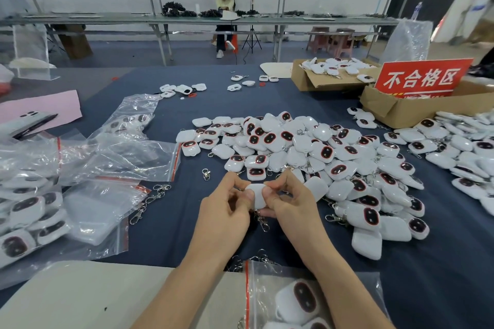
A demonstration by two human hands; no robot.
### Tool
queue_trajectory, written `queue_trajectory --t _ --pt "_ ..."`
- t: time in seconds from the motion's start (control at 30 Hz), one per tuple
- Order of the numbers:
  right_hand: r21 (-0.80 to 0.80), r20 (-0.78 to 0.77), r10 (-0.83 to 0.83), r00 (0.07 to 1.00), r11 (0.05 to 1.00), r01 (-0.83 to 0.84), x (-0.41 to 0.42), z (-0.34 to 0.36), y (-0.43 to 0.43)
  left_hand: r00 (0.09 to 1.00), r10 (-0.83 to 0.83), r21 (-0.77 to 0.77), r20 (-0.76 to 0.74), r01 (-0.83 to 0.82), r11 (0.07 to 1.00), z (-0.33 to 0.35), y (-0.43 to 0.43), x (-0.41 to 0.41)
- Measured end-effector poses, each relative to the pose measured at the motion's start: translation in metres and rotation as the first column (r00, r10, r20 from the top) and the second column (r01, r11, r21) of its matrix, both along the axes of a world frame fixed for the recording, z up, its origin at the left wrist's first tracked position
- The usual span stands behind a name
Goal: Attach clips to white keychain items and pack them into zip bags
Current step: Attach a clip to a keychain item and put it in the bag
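Both hands meet over the dark blue table cover (171,235), just in front of the pile. The left hand (227,211) and the right hand (291,203) each pinch one white keychain item (255,193) between thumb and curled fingers. One hand takes each side, which steadies the body and leaves its lower edge free. A metal clip (263,224) hangs below that edge, so the fitting step appears done or nearly done. The joint itself is hidden by the fingers.

Stock appears to be laid out by reach. The pile of keychain items (307,152) lies just beyond the hands and to the right, ready for picking. Loose clips (157,195) lie to the left, beside the empty zip bags (115,157). A part-filled zip bag (294,299) lies nearest the body — probably the destination for the held item. A cardboard box (395,109) with a red sign (422,80) stands well apart at the far right, likely to keep its contents separate.
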State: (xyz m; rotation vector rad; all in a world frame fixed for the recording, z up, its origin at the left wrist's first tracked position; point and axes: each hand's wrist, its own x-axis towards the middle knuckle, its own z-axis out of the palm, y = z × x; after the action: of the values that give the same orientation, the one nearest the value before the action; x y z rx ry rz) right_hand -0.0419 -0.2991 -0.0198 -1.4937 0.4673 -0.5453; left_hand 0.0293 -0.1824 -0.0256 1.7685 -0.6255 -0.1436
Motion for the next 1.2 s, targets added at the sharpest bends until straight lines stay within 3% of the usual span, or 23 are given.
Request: queue_trajectory --t 0.3,0.47,0.63,0.8,1.2 --pt "-0.016 0.002 0.006 1.0 1.0 -0.005 0.0 0.0034 -0.0007 0.998 -0.052 -0.047 -0.02 0.051 0.998 0.0038 -0.0005 -0.0004" --pt "0.041 0.015 0.007 1.0 0.999 -0.008 -0.0009 0.0046 -0.0017 0.996 -0.062 -0.079 -0.057 0.058 0.995 0.0033 -0.0004 0.0014" --pt "0.183 0.068 -0.071 0.995 0.981 0.058 -0.0013 0.0043 -0.0054 0.977 -0.212 -0.035 -0.007 0.212 0.977 0.0025 0.0017 -0.0013" --pt "0.222 0.088 0.088 0.992 0.969 -0.106 -0.0033 0.0026 -0.0077 0.993 -0.117 -0.056 -0.009 0.116 0.992 0.0034 0.0005 0.0033" --pt "0.231 0.152 0.059 0.987 0.968 -0.093 -0.0042 -0.0017 -0.0085 0.993 -0.114 -0.094 -0.034 0.111 0.989 0.0036 -0.0013 0.0018"
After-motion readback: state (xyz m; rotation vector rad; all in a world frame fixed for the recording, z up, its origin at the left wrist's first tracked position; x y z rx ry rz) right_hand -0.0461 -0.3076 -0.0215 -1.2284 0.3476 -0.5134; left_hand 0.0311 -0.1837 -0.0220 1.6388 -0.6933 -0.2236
